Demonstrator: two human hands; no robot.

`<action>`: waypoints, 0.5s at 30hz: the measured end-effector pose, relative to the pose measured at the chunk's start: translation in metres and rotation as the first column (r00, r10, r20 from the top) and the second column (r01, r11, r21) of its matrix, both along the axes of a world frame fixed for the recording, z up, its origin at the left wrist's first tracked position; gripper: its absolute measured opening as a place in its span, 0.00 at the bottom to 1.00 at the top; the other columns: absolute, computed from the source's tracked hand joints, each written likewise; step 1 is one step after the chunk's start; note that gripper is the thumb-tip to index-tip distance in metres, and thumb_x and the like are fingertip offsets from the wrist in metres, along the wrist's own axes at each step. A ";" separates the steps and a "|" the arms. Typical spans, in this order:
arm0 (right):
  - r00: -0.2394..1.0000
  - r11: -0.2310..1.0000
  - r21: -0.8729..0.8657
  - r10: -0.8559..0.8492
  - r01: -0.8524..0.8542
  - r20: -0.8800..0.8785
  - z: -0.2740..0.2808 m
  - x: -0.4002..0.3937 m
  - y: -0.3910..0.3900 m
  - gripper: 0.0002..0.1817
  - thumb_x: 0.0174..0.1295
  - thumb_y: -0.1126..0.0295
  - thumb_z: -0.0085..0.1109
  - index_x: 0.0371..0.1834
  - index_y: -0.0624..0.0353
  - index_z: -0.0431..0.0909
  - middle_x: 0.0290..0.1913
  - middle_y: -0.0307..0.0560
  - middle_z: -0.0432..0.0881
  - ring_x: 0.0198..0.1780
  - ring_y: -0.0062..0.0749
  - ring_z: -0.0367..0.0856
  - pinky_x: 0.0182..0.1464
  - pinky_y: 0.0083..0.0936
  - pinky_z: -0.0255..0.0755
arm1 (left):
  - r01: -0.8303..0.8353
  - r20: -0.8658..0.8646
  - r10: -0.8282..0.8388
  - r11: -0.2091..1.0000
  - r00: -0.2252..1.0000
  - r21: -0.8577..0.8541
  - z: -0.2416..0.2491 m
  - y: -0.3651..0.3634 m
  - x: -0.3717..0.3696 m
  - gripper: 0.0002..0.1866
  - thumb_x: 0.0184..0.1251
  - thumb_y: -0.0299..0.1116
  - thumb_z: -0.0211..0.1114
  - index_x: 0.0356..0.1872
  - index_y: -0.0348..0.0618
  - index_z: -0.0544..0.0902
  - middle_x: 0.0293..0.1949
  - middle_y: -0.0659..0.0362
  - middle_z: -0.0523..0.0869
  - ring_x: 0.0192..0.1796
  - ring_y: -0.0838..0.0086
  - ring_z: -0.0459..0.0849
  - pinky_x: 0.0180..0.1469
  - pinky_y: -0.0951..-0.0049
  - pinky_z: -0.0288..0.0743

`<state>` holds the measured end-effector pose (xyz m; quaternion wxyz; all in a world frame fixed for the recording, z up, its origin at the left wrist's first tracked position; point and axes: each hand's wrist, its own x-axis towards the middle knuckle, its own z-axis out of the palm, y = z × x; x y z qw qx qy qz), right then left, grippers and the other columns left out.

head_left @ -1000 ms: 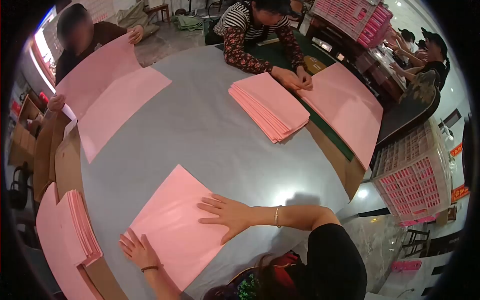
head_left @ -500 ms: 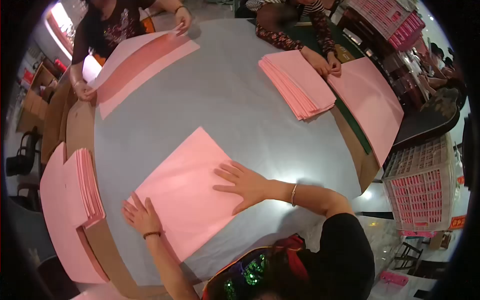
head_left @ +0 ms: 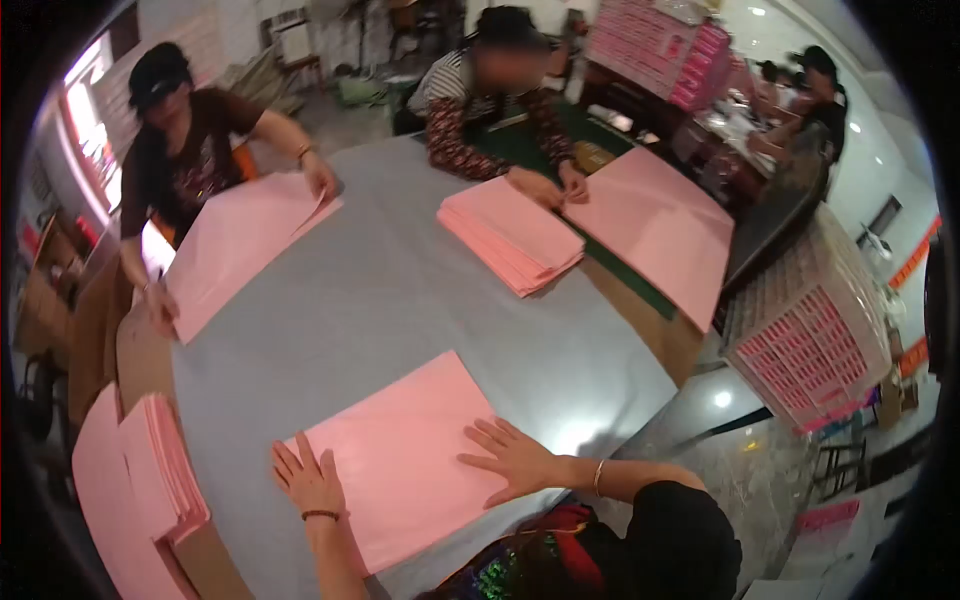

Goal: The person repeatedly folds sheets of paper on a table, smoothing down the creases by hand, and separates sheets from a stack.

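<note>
A pink sheet (head_left: 415, 450) lies flat on the grey tabletop (head_left: 390, 270) before me. On its left edge rests my left hand (head_left: 310, 482), fingers spread, a dark bracelet round the wrist. My right hand (head_left: 515, 462) is laid flat over the right edge, its fingers also apart and pointing inward across the sheet. Neither hand grips anything.
Pink sheets are stacked (head_left: 165, 470) at the left edge, and a folded pile (head_left: 510, 235) lies across the table. A person at far left holds another sheet (head_left: 240, 245); a second person handles a large sheet (head_left: 655, 225). A plastic crate (head_left: 810, 330) stands right.
My view has tilted upward, so everything sits lower. Both my hands stay flat on the sheet. The person at far left has brought the sheet's edges together, covering its darker inner side.
</note>
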<state>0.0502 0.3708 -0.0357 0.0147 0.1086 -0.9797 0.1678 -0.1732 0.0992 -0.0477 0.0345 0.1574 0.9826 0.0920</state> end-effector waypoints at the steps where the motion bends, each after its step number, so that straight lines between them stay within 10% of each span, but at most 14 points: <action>1: 0.999 0.999 0.023 -0.035 0.035 -0.011 0.003 0.008 0.001 0.48 0.51 0.30 0.51 0.71 0.46 0.59 0.73 0.61 0.50 0.73 0.58 0.47 0.72 0.52 0.40 | 0.032 0.034 -0.033 0.999 0.999 0.015 0.005 0.011 0.000 0.33 0.70 0.52 0.47 0.72 0.52 0.56 0.73 0.42 0.48 0.75 0.53 0.42 0.72 0.47 0.32; 6: 0.997 0.996 0.045 -0.081 0.081 -0.005 -0.001 0.022 0.002 0.48 0.50 0.30 0.52 0.70 0.48 0.60 0.72 0.63 0.53 0.73 0.59 0.48 0.72 0.50 0.41 | 0.019 -0.114 -0.031 0.994 0.993 -0.106 0.028 0.046 0.035 0.36 0.66 0.55 0.51 0.71 0.49 0.58 0.73 0.43 0.50 0.75 0.47 0.42 0.69 0.38 0.30; 9: 0.996 0.996 0.028 -0.078 0.080 -0.050 -0.001 0.021 0.002 0.47 0.50 0.30 0.52 0.70 0.48 0.61 0.71 0.64 0.54 0.72 0.59 0.49 0.72 0.51 0.41 | 0.439 -0.418 -0.444 0.891 0.793 -0.114 0.026 0.073 0.108 0.42 0.58 0.61 0.57 0.69 0.47 0.61 0.71 0.42 0.53 0.74 0.47 0.46 0.68 0.37 0.38; 15: 0.994 0.996 0.024 -0.086 0.087 -0.061 -0.004 0.021 0.002 0.47 0.50 0.30 0.52 0.69 0.48 0.62 0.71 0.64 0.54 0.72 0.59 0.50 0.71 0.52 0.42 | 0.369 -0.016 -0.368 0.927 0.930 0.066 0.001 0.038 0.172 0.33 0.65 0.53 0.54 0.68 0.49 0.65 0.72 0.43 0.54 0.72 0.44 0.49 0.70 0.41 0.37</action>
